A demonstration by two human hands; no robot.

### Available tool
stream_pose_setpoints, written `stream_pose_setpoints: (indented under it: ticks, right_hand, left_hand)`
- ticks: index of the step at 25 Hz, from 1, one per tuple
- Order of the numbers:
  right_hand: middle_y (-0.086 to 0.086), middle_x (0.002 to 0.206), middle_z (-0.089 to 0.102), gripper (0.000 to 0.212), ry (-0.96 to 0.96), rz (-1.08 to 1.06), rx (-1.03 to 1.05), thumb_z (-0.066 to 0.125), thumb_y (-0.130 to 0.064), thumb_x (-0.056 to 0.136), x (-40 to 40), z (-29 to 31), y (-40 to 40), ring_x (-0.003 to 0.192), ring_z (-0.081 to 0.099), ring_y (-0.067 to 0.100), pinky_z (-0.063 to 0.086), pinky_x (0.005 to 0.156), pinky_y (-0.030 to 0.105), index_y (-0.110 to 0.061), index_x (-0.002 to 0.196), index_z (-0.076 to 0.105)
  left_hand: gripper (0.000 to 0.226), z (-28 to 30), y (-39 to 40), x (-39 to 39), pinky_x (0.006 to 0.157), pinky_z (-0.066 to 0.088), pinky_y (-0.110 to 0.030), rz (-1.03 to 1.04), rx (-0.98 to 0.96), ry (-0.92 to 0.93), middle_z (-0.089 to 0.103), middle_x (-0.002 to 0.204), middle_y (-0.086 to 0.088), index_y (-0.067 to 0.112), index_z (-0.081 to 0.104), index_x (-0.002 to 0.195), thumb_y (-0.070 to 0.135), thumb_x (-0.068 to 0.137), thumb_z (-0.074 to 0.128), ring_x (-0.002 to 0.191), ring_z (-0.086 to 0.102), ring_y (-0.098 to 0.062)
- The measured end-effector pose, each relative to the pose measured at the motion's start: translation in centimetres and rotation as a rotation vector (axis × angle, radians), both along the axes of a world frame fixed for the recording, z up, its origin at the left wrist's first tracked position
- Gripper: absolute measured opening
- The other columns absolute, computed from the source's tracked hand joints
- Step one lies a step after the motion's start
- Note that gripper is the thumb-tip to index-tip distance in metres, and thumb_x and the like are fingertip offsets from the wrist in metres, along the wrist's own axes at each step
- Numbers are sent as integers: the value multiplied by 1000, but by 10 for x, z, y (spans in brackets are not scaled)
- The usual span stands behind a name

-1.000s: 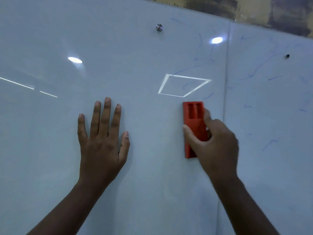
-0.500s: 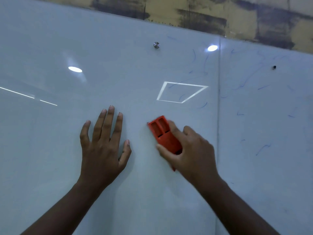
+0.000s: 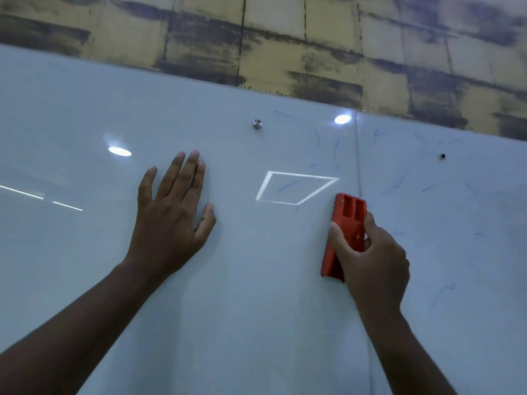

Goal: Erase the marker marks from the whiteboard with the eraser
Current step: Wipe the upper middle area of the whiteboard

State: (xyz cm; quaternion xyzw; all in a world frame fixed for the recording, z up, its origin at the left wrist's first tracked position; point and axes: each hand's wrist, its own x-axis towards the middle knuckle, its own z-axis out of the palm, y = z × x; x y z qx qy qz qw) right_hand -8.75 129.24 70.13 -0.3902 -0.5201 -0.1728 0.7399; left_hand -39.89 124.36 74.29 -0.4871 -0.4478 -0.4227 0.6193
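A: Where is the eraser [image 3: 343,238]?

B: At about four o'clock from the middle of the view, flat against the whiteboard [image 3: 256,309], standing nearly upright. It is red, with two slots at its top end.

A: Who has it?

B: The right hand [image 3: 368,260] grips it, thumb on its left edge and fingers curled over its right side. Its top end sits just beside the seam [image 3: 358,166] between the two panels.

A: And the left hand [image 3: 171,218]?

B: Spread flat on the whiteboard at nine o'clock from the eraser, fingers straight and pointing to twelve, holding nothing.

A: Any marker marks [image 3: 316,141]?

B: Faint blue strokes at twelve o'clock from the eraser, and more scattered over the right panel, out to three o'clock. A metal stud [image 3: 257,124] sits at eleven o'clock from the eraser.
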Motion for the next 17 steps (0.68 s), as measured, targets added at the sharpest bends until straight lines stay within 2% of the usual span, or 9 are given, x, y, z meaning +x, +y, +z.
stream_pose_setpoints:
  ticks: [4, 7, 11, 14, 17]
  right_hand:
    - [-1, 84, 62, 63, -69, 3, 56, 65, -67, 83, -45, 21, -9, 78, 66, 28, 50, 65, 36, -25, 131, 66]
    - [-5, 85, 59, 71, -263, 15, 145, 59, -69, 79, -88, 25, -23, 75, 64, 22, 50, 63, 33, -29, 138, 61]
    - [-8, 83, 55, 71, -484, 22, 215, 54, -73, 85, -109, 25, -30, 70, 58, 12, 54, 61, 29, -27, 140, 56]
    - [-8, 84, 55, 72, -533, -34, 226, 51, -76, 84, -99, 42, -31, 73, 61, 16, 51, 61, 30, -33, 141, 53]
    - [-5, 95, 61, 73, -433, -32, 117, 57, -76, 83, -69, 71, -26, 90, 66, 22, 52, 72, 35, -38, 145, 51]
  left_hand:
    - [69, -1, 6, 3, 130, 16, -58, -24, 21, -18, 24, 175, -12, 2, 29, 165, 35, 105, 34, 163, 22, -26]
    - [70, -1, 6, 1, 131, 15, -58, -25, 21, -11, 23, 175, -12, 3, 28, 166, 37, 105, 33, 163, 21, -27]
    - [72, 1, 7, 0, 129, 18, -61, -28, 4, -5, 24, 175, -14, 3, 30, 166, 45, 107, 30, 162, 23, -30]
    - [71, 0, 6, -2, 130, 19, -59, -30, 9, -9, 24, 175, -11, 5, 30, 166, 43, 106, 33, 162, 23, -27]
    - [70, 0, 6, -2, 130, 18, -56, -38, 28, -2, 25, 175, -8, 6, 31, 166, 40, 104, 35, 162, 26, -25]
